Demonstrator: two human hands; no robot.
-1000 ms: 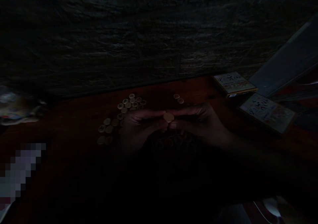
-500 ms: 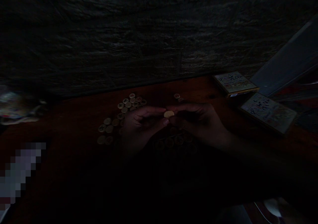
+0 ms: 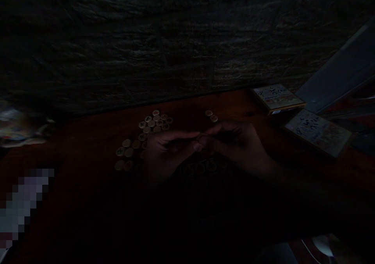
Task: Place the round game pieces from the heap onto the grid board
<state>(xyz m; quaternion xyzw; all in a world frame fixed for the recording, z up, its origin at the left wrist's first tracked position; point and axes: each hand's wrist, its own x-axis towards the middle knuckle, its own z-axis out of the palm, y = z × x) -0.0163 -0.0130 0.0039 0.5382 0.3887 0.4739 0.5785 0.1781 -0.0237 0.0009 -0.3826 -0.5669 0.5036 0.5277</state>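
Now, left hand (image 3: 164, 150): thumb and forefinger pinched on the disc (image 3: 202, 140).
right hand (image 3: 237, 143): fingertips closed on the same disc.
disc: dim, between both hands, just above the table (image 3: 88, 150).
pile (image 3: 152, 124): more discs, left of the hands.
boxes (image 3: 277, 96): two, far right.

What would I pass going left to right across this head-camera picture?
A pale bundle → disc pile → left hand → right hand → far box → near box.
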